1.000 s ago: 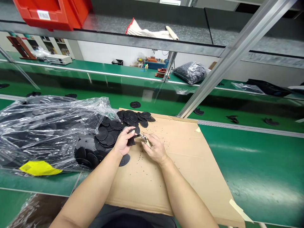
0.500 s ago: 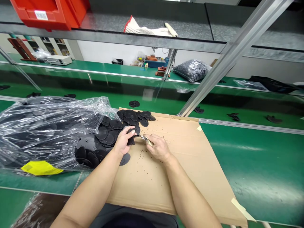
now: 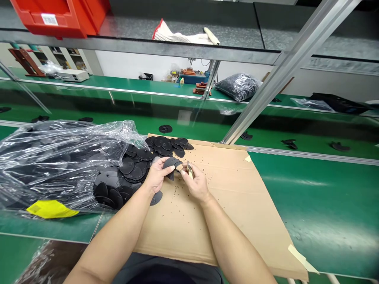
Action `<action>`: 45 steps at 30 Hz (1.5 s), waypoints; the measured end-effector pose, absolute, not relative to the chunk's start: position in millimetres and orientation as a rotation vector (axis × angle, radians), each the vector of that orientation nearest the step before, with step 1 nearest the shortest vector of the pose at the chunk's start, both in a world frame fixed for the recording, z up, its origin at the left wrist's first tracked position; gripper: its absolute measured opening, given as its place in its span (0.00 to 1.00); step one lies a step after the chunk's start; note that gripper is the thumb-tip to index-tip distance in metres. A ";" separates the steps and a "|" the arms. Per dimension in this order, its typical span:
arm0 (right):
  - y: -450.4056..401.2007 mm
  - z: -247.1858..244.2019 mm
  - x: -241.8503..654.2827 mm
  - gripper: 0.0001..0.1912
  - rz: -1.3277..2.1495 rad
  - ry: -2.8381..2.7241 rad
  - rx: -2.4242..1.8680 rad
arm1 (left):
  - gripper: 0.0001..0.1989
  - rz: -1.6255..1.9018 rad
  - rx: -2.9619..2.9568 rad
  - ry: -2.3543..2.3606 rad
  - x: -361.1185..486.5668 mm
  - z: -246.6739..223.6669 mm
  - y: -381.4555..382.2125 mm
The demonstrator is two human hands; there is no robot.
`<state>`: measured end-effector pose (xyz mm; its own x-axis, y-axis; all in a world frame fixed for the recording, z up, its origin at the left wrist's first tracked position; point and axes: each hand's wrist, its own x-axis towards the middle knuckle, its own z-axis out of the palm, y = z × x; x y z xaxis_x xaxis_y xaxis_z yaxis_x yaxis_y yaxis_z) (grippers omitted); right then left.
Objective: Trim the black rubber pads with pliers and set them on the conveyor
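My left hand (image 3: 156,176) is closed on a few fanned, thin black plastic discs (image 3: 171,163), held above the cardboard. In my right hand (image 3: 197,186) is a small pair of nippers (image 3: 190,170) with pale handles, its metal jaws pointing up and away from the discs. The thumb and fingertips of that hand reach the discs' right edge; whether they pinch it I cannot tell. Beside my left hand lies a heap of black discs (image 3: 134,167), spilling out of a clear plastic bag (image 3: 59,157). A single disc (image 3: 156,198) rests under my left wrist.
A cardboard sheet (image 3: 237,221), strewn with tiny black bits, covers part of the green bench (image 3: 319,197). A metal post (image 3: 266,86) slants up behind it. Overhead, a shelf holds a red bin (image 3: 62,19) and a white glove (image 3: 180,36). Black pieces (image 3: 165,129) lie farther back.
The nippers have come away from the black discs and turned upward in my right hand. My left hand has tilted the discs, so more of their fanned faces shows.
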<state>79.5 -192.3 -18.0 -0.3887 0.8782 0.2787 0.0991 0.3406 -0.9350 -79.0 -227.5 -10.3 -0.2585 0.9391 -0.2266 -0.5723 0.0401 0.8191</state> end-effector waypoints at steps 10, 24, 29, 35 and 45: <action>-209.8 -2.0 71.3 0.09 0.887 -2.225 -0.517 | 0.19 1.570 0.147 0.994 -84.8 -11.6 -223.6; -198.2 2.6 83.7 0.16 0.807 -2.474 -0.740 | 0.11 1.410 0.176 0.875 -89.8 -4.4 -229.4; -195.3 5.3 87.4 0.16 0.827 -2.558 -0.731 | 0.14 1.384 0.231 0.956 -88.3 -5.8 -229.7; -194.2 6.9 89.1 0.18 0.838 -2.613 -0.735 | 0.13 1.388 0.264 1.010 -88.2 -8.3 -229.3; -193.6 14.1 88.3 0.20 0.731 -2.737 -0.901 | 0.13 1.388 0.309 1.104 -84.5 -14.6 -225.9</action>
<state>88.3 -193.6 14.1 -0.8035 0.5953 0.0071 0.5125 0.6977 -0.5005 -84.5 -225.9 -14.6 -0.1914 0.8799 -0.4349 -0.6213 0.2344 0.7477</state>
